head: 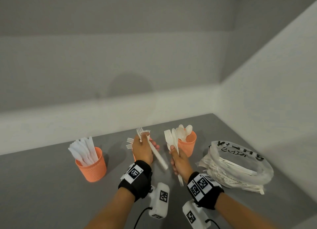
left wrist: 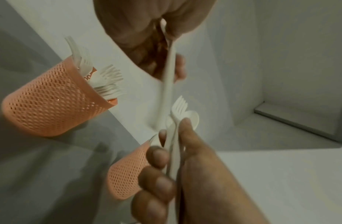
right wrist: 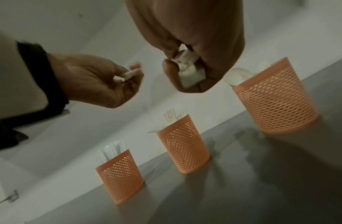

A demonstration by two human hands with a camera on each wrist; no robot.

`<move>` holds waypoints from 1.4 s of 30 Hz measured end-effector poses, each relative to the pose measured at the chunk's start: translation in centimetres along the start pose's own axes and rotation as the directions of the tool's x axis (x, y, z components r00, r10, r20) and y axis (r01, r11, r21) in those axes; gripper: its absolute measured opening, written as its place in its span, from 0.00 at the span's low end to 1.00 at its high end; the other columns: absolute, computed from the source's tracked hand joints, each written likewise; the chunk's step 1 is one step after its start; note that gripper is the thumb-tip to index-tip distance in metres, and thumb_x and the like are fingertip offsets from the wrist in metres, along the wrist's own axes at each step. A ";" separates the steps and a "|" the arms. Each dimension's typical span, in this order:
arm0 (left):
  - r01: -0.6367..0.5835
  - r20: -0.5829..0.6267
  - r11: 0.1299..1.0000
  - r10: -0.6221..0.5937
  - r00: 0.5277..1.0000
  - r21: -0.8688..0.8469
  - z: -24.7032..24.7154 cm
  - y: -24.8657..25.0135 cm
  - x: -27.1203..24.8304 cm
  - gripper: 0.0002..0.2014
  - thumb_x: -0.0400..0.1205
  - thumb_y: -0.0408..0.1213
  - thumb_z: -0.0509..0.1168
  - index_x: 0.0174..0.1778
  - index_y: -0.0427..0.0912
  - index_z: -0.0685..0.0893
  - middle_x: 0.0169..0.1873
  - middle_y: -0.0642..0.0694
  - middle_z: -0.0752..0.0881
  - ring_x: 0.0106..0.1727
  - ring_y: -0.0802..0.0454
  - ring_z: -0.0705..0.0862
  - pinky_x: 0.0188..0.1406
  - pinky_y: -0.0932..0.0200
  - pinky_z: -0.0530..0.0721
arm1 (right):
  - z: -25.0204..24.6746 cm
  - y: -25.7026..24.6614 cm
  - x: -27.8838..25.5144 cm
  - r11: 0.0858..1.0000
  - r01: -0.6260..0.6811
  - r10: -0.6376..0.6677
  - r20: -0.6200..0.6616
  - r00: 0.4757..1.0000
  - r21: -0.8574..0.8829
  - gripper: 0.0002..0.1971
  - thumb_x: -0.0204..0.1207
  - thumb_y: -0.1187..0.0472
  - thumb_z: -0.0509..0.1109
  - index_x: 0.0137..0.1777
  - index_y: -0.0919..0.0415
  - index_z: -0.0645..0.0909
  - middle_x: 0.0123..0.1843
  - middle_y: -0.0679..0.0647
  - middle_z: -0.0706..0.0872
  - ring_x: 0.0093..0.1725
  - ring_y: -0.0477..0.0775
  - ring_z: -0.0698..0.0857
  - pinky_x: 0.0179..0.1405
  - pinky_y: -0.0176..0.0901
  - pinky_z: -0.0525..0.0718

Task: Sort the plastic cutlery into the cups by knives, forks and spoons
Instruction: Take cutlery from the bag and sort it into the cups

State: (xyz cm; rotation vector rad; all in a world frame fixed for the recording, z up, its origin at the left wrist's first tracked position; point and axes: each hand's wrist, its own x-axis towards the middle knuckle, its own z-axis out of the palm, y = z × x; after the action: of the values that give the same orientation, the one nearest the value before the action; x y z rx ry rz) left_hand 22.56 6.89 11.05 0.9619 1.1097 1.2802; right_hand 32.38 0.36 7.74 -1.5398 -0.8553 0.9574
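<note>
Grey desk: set against white walls; all items are carried on it.

Clear plastic bag: laid at the right of the desk; white cutlery is seen inside, lying roughly flat.

Three orange mesh cups, upright, ranged in a row left to right. Left cup: white knives are stood in it, long axes near vertical, leaning left. Middle cup: forks are held in it, tines upward; it is largely hidden behind the left hand in the head view. Right cup: spoons are stood in it, bowls upward.

Left hand: raised above the middle cup; a white fork is pinched between thumb and fingers, its tines pointed up and away, its handle slanted down toward the right.

Right hand: fingers are curled round a mixed bundle of forks and spoons, held just left of the right cup; long axes are near vertical, heads upward, handle ends protruding below the palm.

Wrist bands: black, with printed square markers, worn on both wrists.
</note>
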 end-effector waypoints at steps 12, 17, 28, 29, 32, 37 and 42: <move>0.006 0.171 0.987 -0.033 0.985 0.158 2.3 -2.3 -1.6 0.05 0.75 0.34 0.72 0.41 0.41 0.81 0.26 0.49 0.80 0.22 0.57 0.74 0.21 0.65 0.70 | -1.2 -0.3 -0.7 0.997 0.079 -0.079 0.072 0.994 -0.001 0.14 0.86 0.54 0.50 0.41 0.54 0.73 0.24 0.52 0.70 0.15 0.40 0.66 0.14 0.30 0.63; -0.011 0.200 0.976 -0.033 0.979 0.216 3.4 -2.6 -2.1 0.06 0.77 0.34 0.69 0.44 0.36 0.80 0.28 0.45 0.80 0.24 0.54 0.75 0.23 0.61 0.70 | -2.0 0.3 -0.1 0.994 0.105 -0.105 -0.038 0.994 -0.014 0.11 0.86 0.55 0.53 0.46 0.55 0.74 0.27 0.54 0.77 0.15 0.39 0.70 0.15 0.29 0.66; 0.189 0.100 0.973 -0.203 0.974 0.129 4.4 -1.8 -2.1 0.15 0.83 0.35 0.56 0.29 0.40 0.74 0.21 0.45 0.71 0.19 0.53 0.71 0.22 0.61 0.70 | -3.3 0.7 0.8 0.996 0.091 -0.091 -0.078 0.993 -0.001 0.13 0.85 0.57 0.55 0.65 0.57 0.75 0.40 0.58 0.77 0.31 0.50 0.76 0.22 0.34 0.74; 0.186 0.089 0.978 -0.195 0.977 0.100 4.4 -1.7 -1.9 0.16 0.85 0.37 0.54 0.30 0.40 0.73 0.23 0.44 0.73 0.23 0.51 0.73 0.25 0.60 0.72 | -3.3 0.7 0.8 0.997 0.075 -0.074 -0.069 0.995 0.007 0.14 0.85 0.56 0.54 0.65 0.57 0.75 0.40 0.57 0.77 0.30 0.49 0.75 0.19 0.33 0.73; 0.202 0.090 0.979 -0.198 0.976 -0.038 4.3 -1.1 -1.4 0.16 0.87 0.42 0.53 0.33 0.41 0.73 0.23 0.45 0.73 0.21 0.51 0.78 0.28 0.57 0.78 | -3.6 0.7 0.8 0.998 0.060 -0.059 -0.031 0.998 0.033 0.13 0.86 0.56 0.54 0.64 0.56 0.76 0.33 0.53 0.75 0.22 0.46 0.71 0.15 0.32 0.68; 0.207 0.215 0.977 -0.214 0.953 0.055 3.3 -0.9 -0.7 0.13 0.84 0.37 0.60 0.33 0.42 0.71 0.21 0.48 0.64 0.11 0.61 0.63 0.12 0.69 0.64 | -4.3 0.4 0.9 0.998 0.056 -0.056 0.027 0.998 0.026 0.08 0.86 0.58 0.54 0.55 0.52 0.75 0.28 0.52 0.73 0.13 0.39 0.67 0.14 0.27 0.63; 0.134 0.388 0.953 -0.236 0.891 0.270 3.0 -1.1 -1.9 0.19 0.80 0.50 0.64 0.28 0.44 0.73 0.18 0.51 0.67 0.13 0.60 0.62 0.13 0.68 0.60 | -4.1 1.2 1.3 0.985 0.135 -0.130 0.054 0.990 -0.104 0.13 0.85 0.56 0.56 0.43 0.52 0.80 0.20 0.45 0.77 0.21 0.39 0.72 0.28 0.33 0.70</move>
State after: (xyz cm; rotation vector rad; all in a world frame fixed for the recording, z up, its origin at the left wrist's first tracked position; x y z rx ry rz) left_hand 25.83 5.09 10.80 1.2094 0.9985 0.7458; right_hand 36.66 -0.28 6.81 -1.5352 -1.0444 0.8658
